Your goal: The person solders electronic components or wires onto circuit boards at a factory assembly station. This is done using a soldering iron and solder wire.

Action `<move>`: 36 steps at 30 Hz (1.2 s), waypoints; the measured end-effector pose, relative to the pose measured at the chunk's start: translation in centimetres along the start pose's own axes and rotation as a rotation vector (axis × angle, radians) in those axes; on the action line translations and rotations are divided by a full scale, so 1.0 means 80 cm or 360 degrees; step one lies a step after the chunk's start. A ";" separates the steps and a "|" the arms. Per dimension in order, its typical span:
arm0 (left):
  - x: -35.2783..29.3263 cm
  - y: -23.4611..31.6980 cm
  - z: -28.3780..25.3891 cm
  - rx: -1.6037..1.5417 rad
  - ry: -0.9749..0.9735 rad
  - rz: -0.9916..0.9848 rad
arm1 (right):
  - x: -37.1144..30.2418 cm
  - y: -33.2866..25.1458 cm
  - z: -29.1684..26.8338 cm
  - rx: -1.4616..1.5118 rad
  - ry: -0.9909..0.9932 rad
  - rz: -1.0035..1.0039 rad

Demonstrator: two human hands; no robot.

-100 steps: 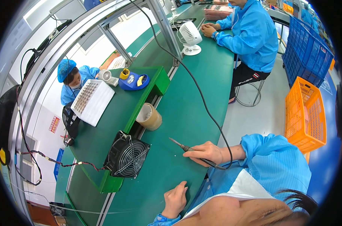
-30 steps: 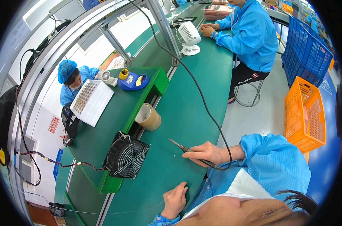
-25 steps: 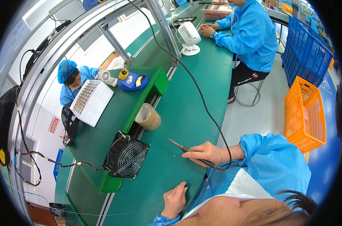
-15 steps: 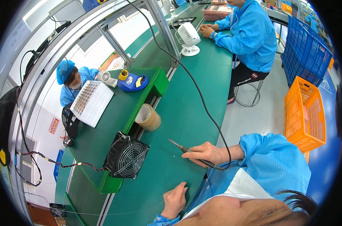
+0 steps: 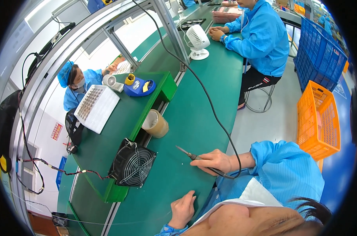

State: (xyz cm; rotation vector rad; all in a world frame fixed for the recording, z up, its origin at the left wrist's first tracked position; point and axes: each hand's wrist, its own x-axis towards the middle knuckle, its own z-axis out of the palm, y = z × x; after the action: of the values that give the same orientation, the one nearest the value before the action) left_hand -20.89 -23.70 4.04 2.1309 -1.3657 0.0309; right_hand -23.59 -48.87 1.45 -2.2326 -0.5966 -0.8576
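My right hand (image 5: 213, 161) holds a soldering iron (image 5: 187, 153) by its handle, tip pointing up-left just over the green bench (image 5: 194, 106). A black cable (image 5: 210, 106) runs from the iron up to the overhead frame. My left hand (image 5: 182, 210) rests on the bench near its front edge, fingers loosely curled, holding nothing. A black square fan (image 5: 132, 164) stands left of both hands, and a brown tape roll (image 5: 155, 124) lies beyond the iron's tip.
On the raised shelf sit a white parts tray (image 5: 96, 107) and a blue soldering station (image 5: 139, 85). A white desk fan (image 5: 197, 41) stands farther along. One person in blue sits on the right, another behind the frame. Orange crate (image 5: 317, 118) and blue crate (image 5: 319, 59) stand on the floor.
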 end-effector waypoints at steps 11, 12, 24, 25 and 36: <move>-0.008 -0.004 0.012 -0.0041 0.0092 -0.0058 | -0.001 0.001 0.002 0.0002 -0.0012 0.0001; -0.008 -0.003 0.010 -0.0038 0.0083 -0.0069 | -0.001 0.000 0.002 -0.0012 -0.0004 -0.0011; -0.007 0.000 0.008 -0.0057 0.0091 -0.0075 | -0.002 0.002 0.003 0.0005 0.0038 -0.0034; -0.007 0.001 0.008 -0.0047 0.0075 -0.0093 | -0.002 0.002 0.003 0.0007 0.0038 -0.0033; -0.006 -0.002 0.010 -0.0055 0.0088 -0.0073 | 0.000 0.001 0.001 -0.0017 0.0032 -0.0021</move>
State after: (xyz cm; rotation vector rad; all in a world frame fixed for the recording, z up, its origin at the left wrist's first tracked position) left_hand -21.21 -23.64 3.19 2.1161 -1.2762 0.0474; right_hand -23.51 -48.82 1.38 -2.2292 -0.5991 -0.8905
